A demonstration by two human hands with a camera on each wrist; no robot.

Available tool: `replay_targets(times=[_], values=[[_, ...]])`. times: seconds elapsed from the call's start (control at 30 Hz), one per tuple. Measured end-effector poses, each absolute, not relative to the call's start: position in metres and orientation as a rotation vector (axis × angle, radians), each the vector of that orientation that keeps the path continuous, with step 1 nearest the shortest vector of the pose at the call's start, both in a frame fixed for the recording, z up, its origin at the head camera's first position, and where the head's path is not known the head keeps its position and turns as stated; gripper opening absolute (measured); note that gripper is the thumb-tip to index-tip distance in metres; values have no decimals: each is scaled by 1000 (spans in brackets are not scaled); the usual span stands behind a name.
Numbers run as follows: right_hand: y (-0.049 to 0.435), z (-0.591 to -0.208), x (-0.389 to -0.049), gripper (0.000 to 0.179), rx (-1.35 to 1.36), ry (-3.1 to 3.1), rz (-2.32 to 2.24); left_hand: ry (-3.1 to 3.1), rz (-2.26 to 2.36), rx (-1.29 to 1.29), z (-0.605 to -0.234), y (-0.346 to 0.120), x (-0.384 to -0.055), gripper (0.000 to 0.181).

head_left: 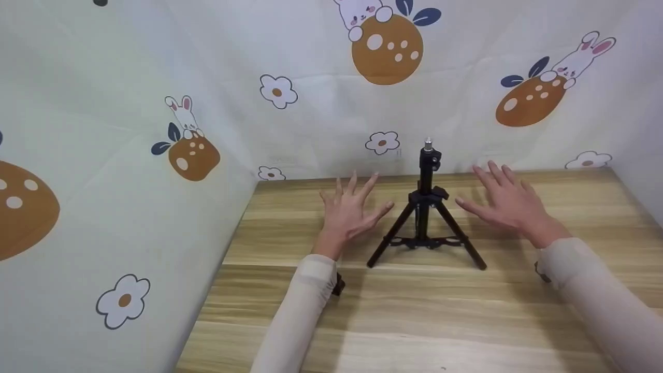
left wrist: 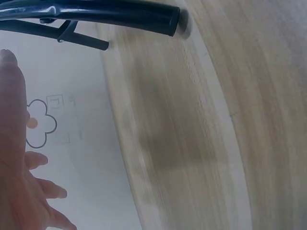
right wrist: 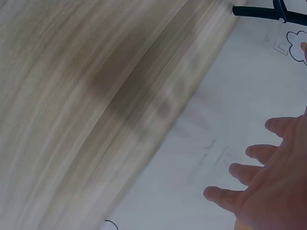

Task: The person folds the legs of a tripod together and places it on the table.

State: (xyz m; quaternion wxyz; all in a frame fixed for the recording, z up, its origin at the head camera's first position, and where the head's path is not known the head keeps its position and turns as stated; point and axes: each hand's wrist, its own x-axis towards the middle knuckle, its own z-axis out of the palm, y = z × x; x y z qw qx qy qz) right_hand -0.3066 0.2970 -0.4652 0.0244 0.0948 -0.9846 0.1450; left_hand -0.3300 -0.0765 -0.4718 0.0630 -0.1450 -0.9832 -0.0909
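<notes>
A small black tripod (head_left: pixel 423 217) stands upright on the wooden table, legs spread, with a silver screw tip at its top. My left hand (head_left: pixel 346 215) is just left of it, fingers spread, holding nothing. On the other side, my right hand (head_left: pixel 510 202) is spread in the same way, also apart from the tripod. The left wrist view shows two dark tripod legs (left wrist: pixel 96 14) near the top and part of the left hand (left wrist: pixel 17 158). In the right wrist view, the right hand (right wrist: pixel 276 177) is at the lower right and a tripod leg (right wrist: pixel 259 12) at the top corner.
The wood-grain table (head_left: pixel 414 321) meets a pale cloth backdrop (head_left: pixel 321 114) along its back edge. The cloth, printed with rabbits, orange fruit and flowers, also rises on the left and right sides. A dark wrist-worn piece (head_left: pixel 338 285) shows at the left sleeve.
</notes>
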Motion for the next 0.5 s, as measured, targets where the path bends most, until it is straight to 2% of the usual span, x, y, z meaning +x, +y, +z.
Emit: replay_targets(times=[0.5], values=[[285,-456,-296,91,334,-2883,583,-2802,-477,-564,-484,-82,-321,82]])
